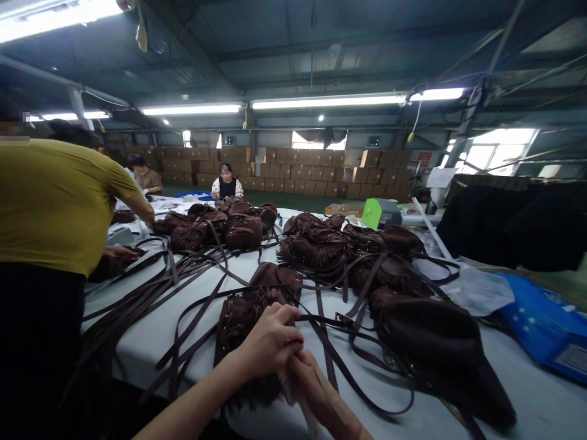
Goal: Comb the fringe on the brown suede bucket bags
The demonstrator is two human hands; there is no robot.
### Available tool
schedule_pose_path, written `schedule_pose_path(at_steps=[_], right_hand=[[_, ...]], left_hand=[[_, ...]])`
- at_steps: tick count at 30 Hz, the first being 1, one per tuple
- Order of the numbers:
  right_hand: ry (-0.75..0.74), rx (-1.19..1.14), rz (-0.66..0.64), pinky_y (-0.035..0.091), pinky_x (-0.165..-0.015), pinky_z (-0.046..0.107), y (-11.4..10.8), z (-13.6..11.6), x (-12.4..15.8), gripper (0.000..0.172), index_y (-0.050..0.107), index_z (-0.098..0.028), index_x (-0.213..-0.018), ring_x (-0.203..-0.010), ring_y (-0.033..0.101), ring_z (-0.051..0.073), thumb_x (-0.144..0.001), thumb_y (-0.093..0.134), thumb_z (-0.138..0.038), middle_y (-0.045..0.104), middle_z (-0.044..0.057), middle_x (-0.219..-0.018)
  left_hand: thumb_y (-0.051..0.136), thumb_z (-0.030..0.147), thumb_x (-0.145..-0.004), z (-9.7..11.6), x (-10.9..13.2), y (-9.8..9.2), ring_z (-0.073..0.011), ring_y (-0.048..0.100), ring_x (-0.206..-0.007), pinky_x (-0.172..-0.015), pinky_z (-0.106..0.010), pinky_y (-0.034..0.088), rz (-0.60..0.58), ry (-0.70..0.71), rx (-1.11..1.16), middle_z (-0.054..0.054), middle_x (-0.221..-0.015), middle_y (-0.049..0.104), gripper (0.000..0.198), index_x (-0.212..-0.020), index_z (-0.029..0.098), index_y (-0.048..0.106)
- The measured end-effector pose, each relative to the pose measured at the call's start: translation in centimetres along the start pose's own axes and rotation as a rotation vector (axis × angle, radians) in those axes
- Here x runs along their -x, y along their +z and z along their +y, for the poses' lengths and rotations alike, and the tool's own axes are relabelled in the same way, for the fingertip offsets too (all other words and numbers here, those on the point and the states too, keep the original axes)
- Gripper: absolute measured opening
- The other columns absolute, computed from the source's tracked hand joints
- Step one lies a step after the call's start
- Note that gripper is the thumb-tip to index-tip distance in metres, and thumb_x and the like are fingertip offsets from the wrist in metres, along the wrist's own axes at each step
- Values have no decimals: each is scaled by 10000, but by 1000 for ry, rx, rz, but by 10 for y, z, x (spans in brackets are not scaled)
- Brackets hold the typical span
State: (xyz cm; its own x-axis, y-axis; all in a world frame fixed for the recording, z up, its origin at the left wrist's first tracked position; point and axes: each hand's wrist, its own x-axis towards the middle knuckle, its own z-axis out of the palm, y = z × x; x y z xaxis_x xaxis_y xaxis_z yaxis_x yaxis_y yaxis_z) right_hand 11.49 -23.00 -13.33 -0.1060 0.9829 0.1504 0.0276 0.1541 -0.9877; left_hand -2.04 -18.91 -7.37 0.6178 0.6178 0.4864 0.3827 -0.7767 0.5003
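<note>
A dark brown fringed bag (243, 311) lies on the white table (202, 324) right in front of me, its flap turned to the far side. Over its near right part is my left hand (275, 342), fingers curled in a pinch near a thin dark strap (316, 319). Just below and to the right, my right hand (305, 379) touches the left one, its fingers largely hidden. Something pale and thin hangs under the right hand, too blurred to name. To the right rests a larger dark brown bag (431, 336) with long straps.
Piles of brown bags (316, 244) and long straps (156, 293) cover much of the table. A person in a yellow shirt (55, 201) leans in at the left. At the right are a blue bin (545, 330) and a green device (376, 212). Another person (225, 183) sits across.
</note>
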Motion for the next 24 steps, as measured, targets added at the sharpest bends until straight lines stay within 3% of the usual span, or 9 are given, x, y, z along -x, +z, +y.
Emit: schedule_pose_path(at_steps=[2,4,6,10,14,17,19,22,24], right_hand=[[86,-164,-58,502,-578,293,5,0,4,418,638,-177,-878,-556,572,163,-765,556,-570,580,-19,-585],[240,-404,-93,380,-407,216,1,-1,7,365,617,-181,-853,-366,411,100,-756,584,-531,469,-73,-437],[356,-598,-89,231,-325,183,-7,-6,12,326,592,-190,-827,-289,263,68,-765,594,-510,381,-104,-366],[327,-659,-25,222,-315,174,-35,-35,31,306,570,-214,-803,-276,228,53,-754,626,-511,363,-111,-373],[204,-405,201,431,-399,268,-83,-67,57,384,623,-254,-918,-400,497,143,-763,587,-602,542,-23,-516],[191,-270,310,513,-498,326,-114,-61,65,435,659,-246,-962,-579,626,219,-696,675,-589,657,42,-664],[188,-166,393,538,-539,334,-124,-41,65,414,683,-241,-869,-629,648,244,-618,748,-564,682,46,-676],[175,-59,539,558,-607,328,-127,-1,69,411,692,-232,-766,-718,671,262,-571,759,-587,717,59,-734],[203,-55,556,553,-603,307,-124,20,75,424,700,-216,-793,-723,671,246,-600,736,-592,720,54,-755]], left_hand=[[557,359,-851,-16,3,-2,-200,542,-994,-896,-336,431,77,-185,296,-68,-1145,604,220,-861,212,721],[388,470,-924,-31,11,3,-138,559,-798,-714,-277,460,107,-343,579,-76,-1174,597,409,-1103,218,656],[269,522,-947,-43,26,20,-110,523,-681,-612,-251,432,-3,-350,692,-76,-1155,607,511,-1256,229,552],[365,498,-927,-63,61,77,-151,515,-690,-694,-289,432,-251,-97,289,-49,-765,602,463,-810,187,686],[332,347,-947,-67,76,108,-167,519,-642,-666,-306,426,-192,-221,-32,-47,-628,540,451,-650,181,629],[479,325,-893,-54,65,84,-156,577,-710,-690,-264,455,-252,-165,160,-31,-724,616,278,-736,194,667],[538,333,-863,-51,55,51,-154,612,-819,-749,-246,476,-139,-185,291,-31,-915,663,190,-928,214,672],[526,379,-862,-72,52,6,-196,615,-966,-848,-304,483,253,-512,96,-93,-1174,618,372,-1184,196,555],[573,415,-821,-97,62,-8,-255,584,-1095,-925,-362,457,313,-757,-120,-144,-1265,577,524,-1269,160,477]])
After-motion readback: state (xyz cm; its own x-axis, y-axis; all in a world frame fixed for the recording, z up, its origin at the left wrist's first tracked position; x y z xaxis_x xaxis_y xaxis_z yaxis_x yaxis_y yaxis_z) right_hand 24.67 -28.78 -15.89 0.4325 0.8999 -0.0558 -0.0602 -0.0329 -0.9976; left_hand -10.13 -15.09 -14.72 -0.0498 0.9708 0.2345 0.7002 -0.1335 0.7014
